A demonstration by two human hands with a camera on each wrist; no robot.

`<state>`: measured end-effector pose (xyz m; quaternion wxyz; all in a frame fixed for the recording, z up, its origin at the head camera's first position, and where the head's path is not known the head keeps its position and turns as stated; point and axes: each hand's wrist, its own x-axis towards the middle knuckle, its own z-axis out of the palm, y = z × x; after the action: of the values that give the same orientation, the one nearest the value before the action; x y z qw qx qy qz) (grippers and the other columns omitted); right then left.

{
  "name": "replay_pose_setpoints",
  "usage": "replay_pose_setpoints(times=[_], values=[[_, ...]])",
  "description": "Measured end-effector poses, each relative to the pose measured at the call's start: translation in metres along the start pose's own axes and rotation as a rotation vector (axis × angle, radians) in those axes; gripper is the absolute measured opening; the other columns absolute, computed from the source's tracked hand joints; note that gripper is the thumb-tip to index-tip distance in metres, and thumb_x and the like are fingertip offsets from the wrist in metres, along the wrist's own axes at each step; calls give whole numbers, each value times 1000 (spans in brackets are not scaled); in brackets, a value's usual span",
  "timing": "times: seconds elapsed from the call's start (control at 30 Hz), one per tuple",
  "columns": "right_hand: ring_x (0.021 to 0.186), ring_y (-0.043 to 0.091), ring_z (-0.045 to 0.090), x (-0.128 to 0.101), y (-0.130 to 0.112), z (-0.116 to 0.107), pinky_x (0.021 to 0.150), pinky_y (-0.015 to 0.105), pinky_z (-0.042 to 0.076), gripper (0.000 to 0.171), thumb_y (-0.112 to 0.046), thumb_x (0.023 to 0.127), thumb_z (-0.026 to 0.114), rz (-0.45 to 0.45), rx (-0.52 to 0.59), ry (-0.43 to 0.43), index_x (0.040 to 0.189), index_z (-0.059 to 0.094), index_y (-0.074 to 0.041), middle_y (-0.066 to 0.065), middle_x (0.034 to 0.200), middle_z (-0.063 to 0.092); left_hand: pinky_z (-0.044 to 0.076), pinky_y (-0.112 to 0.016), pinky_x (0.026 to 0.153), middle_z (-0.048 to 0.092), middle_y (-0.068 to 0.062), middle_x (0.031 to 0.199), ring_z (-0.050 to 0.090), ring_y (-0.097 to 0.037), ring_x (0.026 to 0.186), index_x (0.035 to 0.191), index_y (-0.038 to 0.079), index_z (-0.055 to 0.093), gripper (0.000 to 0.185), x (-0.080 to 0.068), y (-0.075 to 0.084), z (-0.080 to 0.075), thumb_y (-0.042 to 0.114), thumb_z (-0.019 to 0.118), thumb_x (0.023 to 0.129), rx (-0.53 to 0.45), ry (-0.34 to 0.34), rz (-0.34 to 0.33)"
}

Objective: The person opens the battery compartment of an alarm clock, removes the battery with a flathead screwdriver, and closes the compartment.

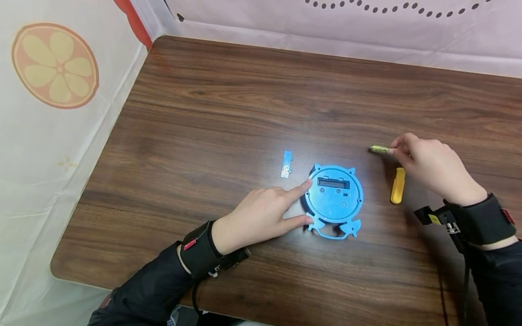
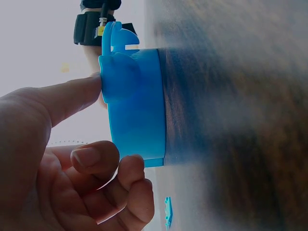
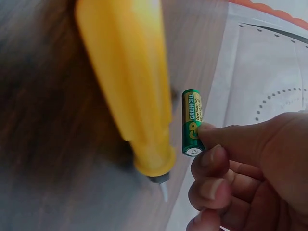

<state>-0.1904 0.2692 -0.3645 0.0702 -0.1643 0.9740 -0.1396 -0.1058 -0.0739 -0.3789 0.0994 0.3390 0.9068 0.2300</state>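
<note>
A blue alarm clock (image 1: 334, 203) lies on its face, back upward, with its narrow battery slot (image 1: 333, 183) uncovered. My left hand (image 1: 265, 213) rests against the clock's left edge. Its straight thumb (image 2: 77, 98) touches the clock near a foot, and the index finger lies on the rim higher up. To the right, my right hand (image 1: 434, 165) pinches a green and gold battery (image 3: 192, 120) between thumb and fingers, above the table. A yellow-handled screwdriver (image 1: 397, 185) lies just below that hand; its thin tip shows in the right wrist view.
A small blue battery cover (image 1: 287, 164) lies on the wooden table (image 1: 228, 104), up and left of the clock. Pale sheets (image 1: 346, 36) hang along the table's back and left sides. Black camera straps (image 1: 481, 219) circle both wrists.
</note>
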Motion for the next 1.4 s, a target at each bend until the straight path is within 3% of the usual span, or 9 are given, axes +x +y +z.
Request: replay_pose_setpoints(times=[0.1,0.33,0.73,1.17,1.4], values=[[55,19,48,0,2,0,48,33,33,22,-15,103,59,7,-3,-5,112,60,5,23,92,68,27,-23,49,40,8,57,36,-7,51,154,13,44,70,0,0,0,50,64,97,1,1,4],[57,20,49,-1,5,1,48,33,34,20,-13,103,59,12,3,-6,112,60,5,25,94,68,28,-23,48,41,9,58,36,-7,51,154,13,43,70,0,2,-1,51,62,98,7,-7,-6],[49,18,42,-8,11,6,44,32,29,15,-13,102,60,-14,-38,56,108,61,1,5,68,58,27,-23,48,41,8,57,36,-7,51,154,13,43,71,0,3,-1,50,63,97,0,-8,-3],[46,17,40,-13,12,6,42,32,28,12,-10,100,62,-54,-58,87,105,61,1,3,63,55,29,-23,48,42,8,58,37,-6,51,154,12,42,71,-1,2,-2,50,63,98,-5,-11,7],[47,17,42,-15,11,6,43,32,29,14,-11,100,64,-36,-45,71,106,61,1,6,69,62,28,-22,47,41,8,58,36,-6,51,154,13,42,71,-2,3,-2,50,63,98,-1,-8,10]])
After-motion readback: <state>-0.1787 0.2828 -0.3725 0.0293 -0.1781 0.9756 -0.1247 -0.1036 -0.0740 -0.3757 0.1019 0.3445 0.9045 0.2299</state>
